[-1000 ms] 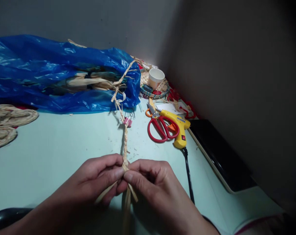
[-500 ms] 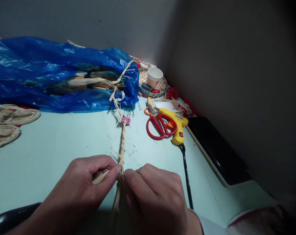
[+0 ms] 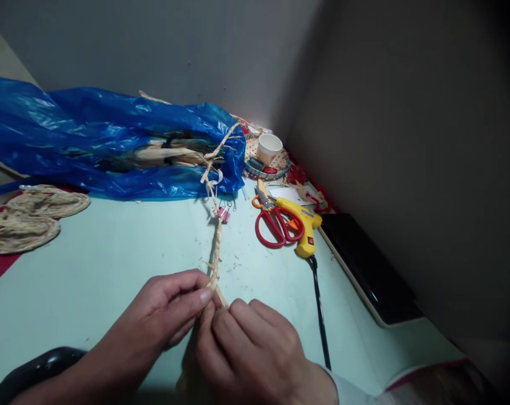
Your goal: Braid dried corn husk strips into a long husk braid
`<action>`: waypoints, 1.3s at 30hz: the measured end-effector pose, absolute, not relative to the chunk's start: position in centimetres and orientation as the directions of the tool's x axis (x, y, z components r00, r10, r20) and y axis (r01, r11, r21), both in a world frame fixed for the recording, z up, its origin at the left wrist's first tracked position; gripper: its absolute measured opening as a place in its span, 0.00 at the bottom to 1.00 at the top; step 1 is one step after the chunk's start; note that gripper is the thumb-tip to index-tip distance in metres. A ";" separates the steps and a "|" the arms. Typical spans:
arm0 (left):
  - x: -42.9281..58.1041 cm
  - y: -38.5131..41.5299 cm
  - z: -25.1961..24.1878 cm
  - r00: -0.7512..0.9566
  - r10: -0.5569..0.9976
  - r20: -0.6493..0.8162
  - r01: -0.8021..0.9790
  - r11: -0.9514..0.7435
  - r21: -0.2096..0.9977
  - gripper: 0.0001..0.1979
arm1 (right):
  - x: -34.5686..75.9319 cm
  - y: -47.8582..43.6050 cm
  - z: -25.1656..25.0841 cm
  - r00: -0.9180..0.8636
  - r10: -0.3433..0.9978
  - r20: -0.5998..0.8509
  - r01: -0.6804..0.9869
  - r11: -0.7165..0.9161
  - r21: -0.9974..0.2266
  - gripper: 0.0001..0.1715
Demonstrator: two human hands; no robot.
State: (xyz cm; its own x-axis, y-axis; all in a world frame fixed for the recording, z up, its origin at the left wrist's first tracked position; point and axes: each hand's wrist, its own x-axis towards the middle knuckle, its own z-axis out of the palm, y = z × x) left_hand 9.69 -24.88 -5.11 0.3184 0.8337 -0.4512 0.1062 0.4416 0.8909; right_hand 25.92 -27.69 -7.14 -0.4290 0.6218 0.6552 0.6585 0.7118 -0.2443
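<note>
Left hand (image 3: pixel 170 309) is pinching the lower end of the straw-coloured braid (image 3: pixel 218 247) between thumb and fingers, as I am observing through the head camera. My right hand (image 3: pixel 255 349) is curling, knuckles up, just beside it; a pale strand (image 3: pixel 222 298) is running from the braid toward its fingers. Its fingertips are remaining hidden, so I cannot tell whether they are gripping the strand. The braid is extending away from me above the table (image 3: pixel 132 242), meeting a pink binder clip (image 3: pixel 223 215). Red-handled scissors (image 3: pixel 275 228) are lying by the yellow glue gun (image 3: pixel 308 233) at right.
</note>
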 end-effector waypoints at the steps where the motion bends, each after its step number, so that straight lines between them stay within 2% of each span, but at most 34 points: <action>1: 9.6 -24.9 -5.2 0.320 0.845 -0.428 0.111 0.415 0.903 0.12 | 26.2 -27.7 -6.9 -0.406 0.618 0.674 0.637 0.720 -0.276 0.10; 3: 9.3 -24.8 -5.3 0.337 0.861 -0.381 0.131 0.358 0.924 0.09 | 26.8 -27.5 -6.3 -0.277 0.731 0.624 0.592 0.641 -0.488 0.10; 5: 9.1 -24.7 -5.4 0.372 0.852 -0.369 0.142 0.341 0.929 0.05 | 27.4 -27.1 -5.5 -0.161 0.910 0.383 0.506 0.409 -0.760 0.11; 7: 9.0 -24.6 -5.4 0.404 0.833 -0.378 0.140 0.352 0.926 0.03 | 27.7 -26.5 -4.9 -0.202 0.970 0.136 0.385 0.206 -0.900 0.12; 9: 9.0 -24.6 -5.2 0.411 0.827 -0.383 0.153 0.352 0.923 0.03 | 27.7 -25.9 -4.7 -0.311 0.951 -0.007 0.249 0.074 -0.966 0.11; 11: 9.0 -24.5 -5.1 0.402 0.831 -0.385 0.194 0.334 0.923 0.05 | 27.6 -25.4 -4.8 -0.340 0.938 -0.063 0.163 -0.007 -0.987 0.12; 15: 9.0 -24.3 -5.3 0.414 0.834 -0.366 0.346 0.227 0.910 0.13 | 27.5 -25.3 -5.3 -0.320 0.941 -0.111 0.179 -0.055 -0.982 0.11; 19: 8.6 -24.3 -5.9 0.460 0.839 -0.291 0.548 -0.011 0.836 0.19 | 27.3 -25.7 -5.5 -0.271 0.957 -0.099 0.323 -0.006 -0.946 0.09; 22: 8.5 -24.6 -6.0 0.421 0.884 -0.203 0.645 -0.134 0.752 0.20 | 27.1 -26.0 -5.6 -0.231 0.972 -0.037 0.464 0.077 -0.883 0.09; 24: 8.5 -24.7 -6.0 0.419 0.890 -0.180 0.660 -0.162 0.734 0.20 | 27.0 -26.2 -5.7 -0.260 0.965 -0.037 0.483 0.097 -0.870 0.09; 27: 8.4 -24.5 -6.1 0.484 0.852 -0.201 0.646 -0.192 0.739 0.20 | 26.9 -26.2 -5.7 -0.292 0.950 -0.109 0.450 0.036 -0.892 0.11; 33: 8.4 -24.2 -6.2 0.521 0.839 -0.158 0.587 -0.218 0.780 0.20 | 26.9 -25.7 -5.4 -0.314 0.937 -0.156 0.277 -0.067 -0.959 0.11; 36: 8.6 -24.7 -5.8 0.426 0.897 -0.119 0.595 -0.179 0.784 0.20 | 26.9 -25.7 -5.4 -0.254 0.959 -0.123 0.349 -0.027 -0.937 0.10; 39: 8.7 -25.6 -5.5 0.352 0.935 0.050 0.669 -0.288 0.686 0.17 | 26.7 -26.0 -5.8 -0.214 0.976 -0.029 0.462 0.075 -0.884 0.09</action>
